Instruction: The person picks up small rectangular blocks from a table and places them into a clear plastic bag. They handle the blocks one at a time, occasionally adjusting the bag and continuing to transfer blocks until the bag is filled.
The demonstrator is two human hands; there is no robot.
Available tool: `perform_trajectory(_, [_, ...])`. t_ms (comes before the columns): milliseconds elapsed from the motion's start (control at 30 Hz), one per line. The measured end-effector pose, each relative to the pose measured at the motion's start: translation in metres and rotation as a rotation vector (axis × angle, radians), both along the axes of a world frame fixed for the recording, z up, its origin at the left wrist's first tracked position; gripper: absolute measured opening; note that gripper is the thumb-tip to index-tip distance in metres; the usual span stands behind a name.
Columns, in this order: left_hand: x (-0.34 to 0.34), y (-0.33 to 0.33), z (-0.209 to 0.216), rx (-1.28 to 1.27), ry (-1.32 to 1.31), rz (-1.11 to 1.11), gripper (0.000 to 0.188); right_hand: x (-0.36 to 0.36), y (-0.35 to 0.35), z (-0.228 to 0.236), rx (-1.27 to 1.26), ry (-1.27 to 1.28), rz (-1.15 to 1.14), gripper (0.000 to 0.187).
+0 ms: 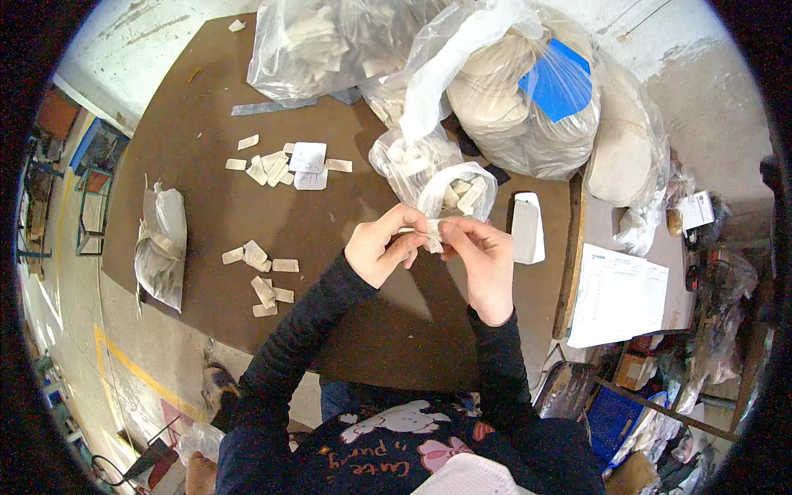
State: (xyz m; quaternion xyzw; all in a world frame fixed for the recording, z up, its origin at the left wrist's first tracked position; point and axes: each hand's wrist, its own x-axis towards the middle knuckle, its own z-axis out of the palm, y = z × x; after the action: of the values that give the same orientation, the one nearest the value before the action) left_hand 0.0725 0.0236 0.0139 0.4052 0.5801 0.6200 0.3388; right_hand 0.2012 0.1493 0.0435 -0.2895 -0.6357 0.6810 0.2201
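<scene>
Both my hands meet over the brown table, in front of a small clear plastic bag that holds pale pieces. My left hand pinches one end of a small off-white, cloth-like piece. On its other side, the thumb and fingers of my right hand are closed on the same piece. Its exact kind is hard to make out, as my fingertips partly cover it. To the left lie a loose group of flat beige strips and, farther off, another group with white paper labels on it.
Large clear bags of beige pieces crowd the table's far side. A white plastic pouch lies at the left edge. Right of my hands are a white block-like object and printed sheets. Shelving and a blue crate stand lower right.
</scene>
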Motion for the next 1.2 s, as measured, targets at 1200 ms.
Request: perform_trajectory(1200, [0.016,-0.185,-0.006,0.343,-0.660,0.963,0.058,-0.043,-0.070,-0.036,0.954,-0.263,0.488,0.019])
